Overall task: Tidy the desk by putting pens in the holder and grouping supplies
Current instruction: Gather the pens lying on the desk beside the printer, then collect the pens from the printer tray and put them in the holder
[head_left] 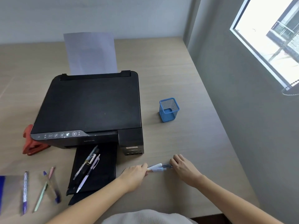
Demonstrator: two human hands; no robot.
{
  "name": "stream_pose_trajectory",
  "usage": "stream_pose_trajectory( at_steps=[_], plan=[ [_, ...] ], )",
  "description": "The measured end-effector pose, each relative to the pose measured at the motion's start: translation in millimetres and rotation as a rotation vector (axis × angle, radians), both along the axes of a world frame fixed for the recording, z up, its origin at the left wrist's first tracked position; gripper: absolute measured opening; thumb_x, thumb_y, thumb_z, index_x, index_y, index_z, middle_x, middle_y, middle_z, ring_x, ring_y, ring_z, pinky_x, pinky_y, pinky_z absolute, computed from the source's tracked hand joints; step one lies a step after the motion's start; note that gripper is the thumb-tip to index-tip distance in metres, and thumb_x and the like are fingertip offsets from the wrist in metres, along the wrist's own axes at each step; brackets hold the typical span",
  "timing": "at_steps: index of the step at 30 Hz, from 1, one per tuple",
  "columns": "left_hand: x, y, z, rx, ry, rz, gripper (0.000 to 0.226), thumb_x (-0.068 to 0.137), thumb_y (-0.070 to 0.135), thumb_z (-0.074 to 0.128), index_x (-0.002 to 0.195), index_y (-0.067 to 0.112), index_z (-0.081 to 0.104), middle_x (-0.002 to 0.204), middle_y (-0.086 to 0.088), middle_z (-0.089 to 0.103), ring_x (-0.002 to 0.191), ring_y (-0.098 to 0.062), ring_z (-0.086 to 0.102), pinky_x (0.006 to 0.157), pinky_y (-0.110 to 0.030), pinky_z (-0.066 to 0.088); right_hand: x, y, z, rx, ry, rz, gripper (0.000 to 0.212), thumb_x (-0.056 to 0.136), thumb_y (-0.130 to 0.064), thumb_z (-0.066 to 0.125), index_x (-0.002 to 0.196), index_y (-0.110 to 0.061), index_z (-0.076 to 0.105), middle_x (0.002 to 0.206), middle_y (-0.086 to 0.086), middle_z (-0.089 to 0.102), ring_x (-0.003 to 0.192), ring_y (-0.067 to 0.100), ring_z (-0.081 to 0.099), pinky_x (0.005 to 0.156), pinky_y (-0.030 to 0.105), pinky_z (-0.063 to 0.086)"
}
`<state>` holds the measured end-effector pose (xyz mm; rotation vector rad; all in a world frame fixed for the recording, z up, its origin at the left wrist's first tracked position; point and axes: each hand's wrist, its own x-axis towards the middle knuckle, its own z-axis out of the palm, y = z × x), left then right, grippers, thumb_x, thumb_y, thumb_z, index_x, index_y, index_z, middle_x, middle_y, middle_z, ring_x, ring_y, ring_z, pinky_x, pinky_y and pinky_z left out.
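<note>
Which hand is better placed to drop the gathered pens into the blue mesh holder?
Probably the right hand: it is on the pens and on the same side as the blue mesh holder. The left hand lies nearer the printer.

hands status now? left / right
Left hand: closed on one end of the pens.
Right hand: closed on the other end of the same pens.

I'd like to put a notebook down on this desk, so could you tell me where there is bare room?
The widest free patch lies right of the printer, around the blue mesh holder up to the wall. The far left corner behind the printer is bare too. It is crowded at front left: loose pens, the output tray holding pens, and the red hole punch.
</note>
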<state>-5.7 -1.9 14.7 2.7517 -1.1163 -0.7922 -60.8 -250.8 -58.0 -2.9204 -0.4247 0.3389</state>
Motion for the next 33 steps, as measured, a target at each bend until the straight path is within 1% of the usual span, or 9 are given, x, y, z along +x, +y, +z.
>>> stream_pose_trajectory(
  at_steps=[3,8,11,19,21,23,26,30,33],
  plan=[
    [21,-23,47,-0.118,0.188,0.153,0.026,0.101,0.032,0.034,0.105,0.009,0.045,0.1,-0.02,0.065,0.088,-0.041,0.063,0.064,-0.043,0.041,8,-10,14,0.119,0.05,-0.161,0.012,0.092,-0.022,0.034,0.086,-0.017,0.044,0.084,0.008,0.056,0.076,0.028,0.054,0.064,0.035,0.044],
    [85,-82,104,-0.291,0.381,0.36,0.009,0.1,0.018,0.037,0.104,0.012,0.042,0.099,-0.015,0.065,0.068,-0.026,0.055,0.066,-0.043,0.049,60,-40,66,0.399,-0.085,-0.672,0.019,0.099,-0.019,0.038,0.086,-0.006,0.043,0.064,0.01,0.048,0.058,0.029,0.041,0.053,0.033,0.028],
    [126,-123,112,-0.348,0.651,0.649,0.019,0.098,0.001,0.029,0.11,0.014,0.036,0.08,-0.006,0.053,0.059,-0.015,0.045,0.05,-0.026,0.042,105,-49,101,0.414,-0.119,-0.702,0.021,0.098,-0.019,0.04,0.086,-0.003,0.046,0.067,0.014,0.051,0.061,0.031,0.04,0.057,0.035,0.031],
    [185,-165,90,-0.255,0.82,0.952,0.043,0.101,0.0,0.025,0.142,0.004,0.035,0.074,-0.012,0.05,0.045,-0.012,0.049,0.028,-0.013,0.041,184,-43,129,0.257,0.214,-0.705,0.034,0.093,-0.015,0.046,0.059,-0.009,0.043,0.092,0.023,0.063,0.081,0.036,0.06,0.052,0.028,0.039],
    [186,-165,93,-0.275,0.803,0.942,0.041,0.101,0.001,0.025,0.14,0.0,0.038,0.076,-0.012,0.052,0.042,-0.012,0.056,0.033,-0.018,0.048,188,-39,132,0.31,0.215,-0.749,0.029,0.092,-0.02,0.048,0.071,-0.002,0.056,0.096,0.025,0.068,0.088,0.037,0.066,0.056,0.031,0.049],
    [181,-160,103,-0.301,0.826,0.911,0.039,0.101,0.0,0.027,0.139,-0.002,0.037,0.1,-0.016,0.061,0.062,-0.016,0.061,0.051,-0.025,0.057,186,-36,134,0.354,0.204,-0.759,0.034,0.094,-0.025,0.045,0.092,0.004,0.063,0.096,0.025,0.07,0.087,0.037,0.067,0.07,0.038,0.056],
    [168,-134,129,-0.36,0.831,0.833,0.041,0.101,0.008,0.039,0.141,-0.002,0.036,0.141,-0.024,0.047,0.094,-0.024,0.062,0.092,-0.042,0.054,169,-23,143,0.515,0.138,-0.795,0.029,0.096,-0.023,0.045,0.107,-0.001,0.06,0.092,0.024,0.07,0.068,0.033,0.066,0.05,0.028,0.052],
    [140,-57,174,-0.456,0.877,0.635,0.04,0.101,0.022,0.044,0.134,-0.001,0.046,0.134,-0.02,0.053,0.106,-0.027,0.064,0.094,-0.042,0.052,132,-4,142,0.611,0.021,-0.762,0.017,0.095,-0.024,0.049,0.102,-0.013,0.06,0.074,0.019,0.072,0.039,0.01,0.056,0.038,0.012,0.042],
    [121,27,184,-0.448,0.86,0.587,0.035,0.1,0.025,0.045,0.126,0.003,0.055,0.122,-0.016,0.064,0.098,-0.022,0.069,0.084,-0.033,0.057,100,21,128,0.531,0.111,-0.6,0.012,0.093,-0.019,0.051,0.088,-0.017,0.062,0.062,0.009,0.069,0.042,0.013,0.054,0.043,0.017,0.044]
  ],
)
